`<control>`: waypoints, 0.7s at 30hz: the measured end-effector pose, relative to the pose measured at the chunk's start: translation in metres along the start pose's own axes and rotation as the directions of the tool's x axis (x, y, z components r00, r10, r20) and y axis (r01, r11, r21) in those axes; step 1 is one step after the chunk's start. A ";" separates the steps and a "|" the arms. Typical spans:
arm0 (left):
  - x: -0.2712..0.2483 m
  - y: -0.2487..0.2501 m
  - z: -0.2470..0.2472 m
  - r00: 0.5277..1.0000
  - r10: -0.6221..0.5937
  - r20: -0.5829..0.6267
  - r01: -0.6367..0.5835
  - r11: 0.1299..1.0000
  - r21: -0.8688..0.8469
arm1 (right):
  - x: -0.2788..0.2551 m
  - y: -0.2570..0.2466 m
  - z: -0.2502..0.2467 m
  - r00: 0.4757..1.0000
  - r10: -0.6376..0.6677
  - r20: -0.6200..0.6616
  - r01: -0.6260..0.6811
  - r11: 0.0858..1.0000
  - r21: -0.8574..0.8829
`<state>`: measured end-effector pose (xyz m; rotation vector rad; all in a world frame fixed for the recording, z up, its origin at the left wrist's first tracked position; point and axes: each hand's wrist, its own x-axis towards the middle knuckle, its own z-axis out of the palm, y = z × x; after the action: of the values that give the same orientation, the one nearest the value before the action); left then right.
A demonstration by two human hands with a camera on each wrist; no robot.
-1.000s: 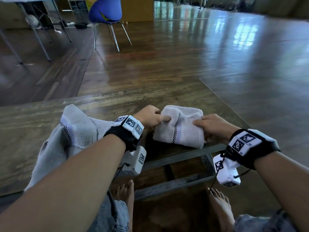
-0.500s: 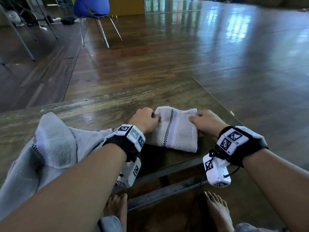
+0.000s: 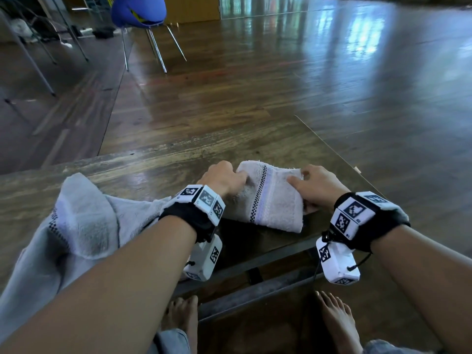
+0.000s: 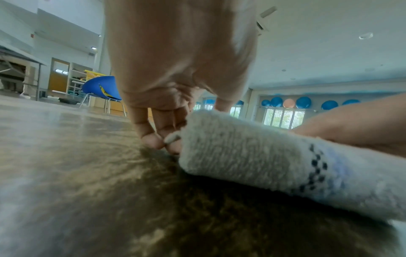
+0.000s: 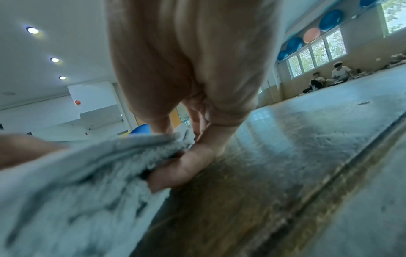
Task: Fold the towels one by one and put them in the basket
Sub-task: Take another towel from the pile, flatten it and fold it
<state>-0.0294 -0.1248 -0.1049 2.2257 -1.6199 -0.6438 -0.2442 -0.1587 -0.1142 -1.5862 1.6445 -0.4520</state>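
A small folded white towel (image 3: 270, 198) with a checkered stripe lies near the front edge of the wooden table (image 3: 153, 169). My left hand (image 3: 224, 178) grips its left end, fingers curled around the fold (image 4: 171, 139). At the towel's right side my right hand (image 3: 310, 183) pinches the layers, thumb on top and fingers under the edge (image 5: 182, 163). The towel (image 4: 263, 161) (image 5: 77, 182) fills the lower part of both wrist views. No basket is in view.
A second, unfolded grey-white towel (image 3: 76, 226) lies crumpled at the table's left front, partly under my left forearm. A blue chair (image 3: 139, 11) and table legs stand on the wooden floor beyond. My bare feet (image 3: 337, 318) are under the table edge.
The folded towel has been pressed flatter and both hands shifted slightly away from me along its ends. The camera view tilted down a little.
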 end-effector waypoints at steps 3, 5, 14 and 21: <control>-0.004 -0.006 -0.005 0.997 0.035 -0.070 -0.032 0.998 0.050 | -0.002 -0.004 0.002 0.989 0.073 0.125 -0.086 0.991 0.100; -0.006 -0.011 -0.009 0.967 0.129 -0.219 -0.093 0.981 0.168 | -0.006 -0.007 0.002 0.974 0.103 0.201 -0.122 0.989 0.085; -0.007 -0.017 -0.011 0.954 0.270 0.128 -0.297 0.901 0.316 | -0.010 -0.010 -0.004 0.935 -0.258 0.244 0.290 0.951 -0.106; -0.016 -0.009 -0.009 0.877 0.460 0.142 -0.481 0.846 0.229 | -0.008 -0.011 0.002 0.912 -0.317 0.260 0.356 0.927 -0.116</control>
<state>-0.0213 -0.1071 -0.0992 1.8493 -2.2992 -0.4053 -0.2358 -0.1523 -0.1054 -1.9768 1.2539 -0.2945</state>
